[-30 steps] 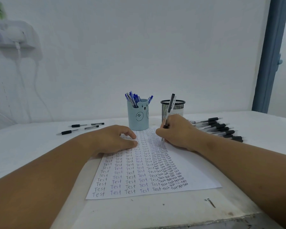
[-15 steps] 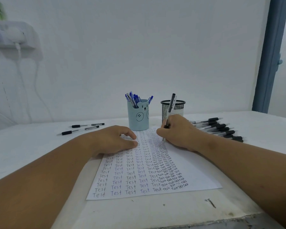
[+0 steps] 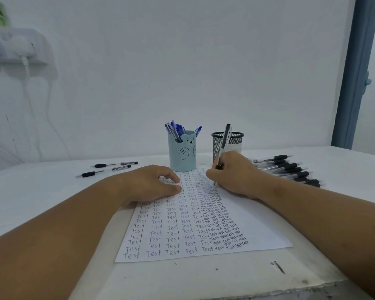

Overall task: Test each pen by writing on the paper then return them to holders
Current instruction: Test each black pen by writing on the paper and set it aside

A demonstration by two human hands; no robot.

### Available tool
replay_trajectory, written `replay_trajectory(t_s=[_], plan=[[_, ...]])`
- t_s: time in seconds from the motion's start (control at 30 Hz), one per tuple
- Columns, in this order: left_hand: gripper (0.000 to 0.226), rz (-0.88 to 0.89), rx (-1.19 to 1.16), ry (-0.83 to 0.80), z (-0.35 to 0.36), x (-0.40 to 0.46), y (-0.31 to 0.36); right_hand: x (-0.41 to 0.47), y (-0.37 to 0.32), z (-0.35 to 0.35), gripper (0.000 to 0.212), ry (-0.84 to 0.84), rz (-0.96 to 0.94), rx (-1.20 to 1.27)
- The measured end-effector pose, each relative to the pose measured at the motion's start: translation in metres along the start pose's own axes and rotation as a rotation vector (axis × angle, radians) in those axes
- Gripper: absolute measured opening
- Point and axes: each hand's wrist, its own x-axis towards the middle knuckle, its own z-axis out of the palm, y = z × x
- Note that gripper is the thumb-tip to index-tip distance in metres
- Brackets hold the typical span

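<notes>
**Black pen at work on the sheet, mesh cup waiting behind**

The right hand (image 3: pixel 236 176) is clamped on a black pen (image 3: pixel 223 148), pinched low on the barrel near the dark grip, with the tip down on the paper (image 3: pixel 258 226) just in front of the mesh cup (image 3: pixel 234 141). The pen leans back so that its top end crosses in front of the cup's rim. The left hand (image 3: pixel 152 185) holds nothing; it lies flat with fingers loosely curled, pressing the sheet to the tabletop (image 3: pixel 41 191) just in front of the blue cup (image 3: pixel 182 152).

The sheet is nearly filled with rows of the word "Test", wide columns in front of the blue cup and crowded small ones in front of the mesh cup. Blue pens (image 3: pixel 175 128) stand in the blue cup. A row of black pens (image 3: pixel 288 169) lies on the tabletop to the right of the mesh cup, and two more pens (image 3: pixel 108 168), seemingly with loose caps beside them, lie to the left of the blue cup.

The pen is probably light, stiff and thin, with a smooth clear barrel that could slip; the dark rubbery sleeve by the tip looks like the surest place to hold while writing. To drop it in the mesh cup, a pinch at mid-barrel would likely serve better. The paper is thin and would slide or wrinkle easily, so the flat left palm matters.
</notes>
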Motion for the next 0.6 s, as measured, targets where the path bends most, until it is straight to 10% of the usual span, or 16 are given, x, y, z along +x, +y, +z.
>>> replay_trajectory(t_s=[0.6], plan=[[0.032,-0.006,-0.002,-0.009,-0.0006,-0.0009,-0.0001,-0.0007,-0.0018,-0.0004,0.022,0.012,0.004,-0.057]])
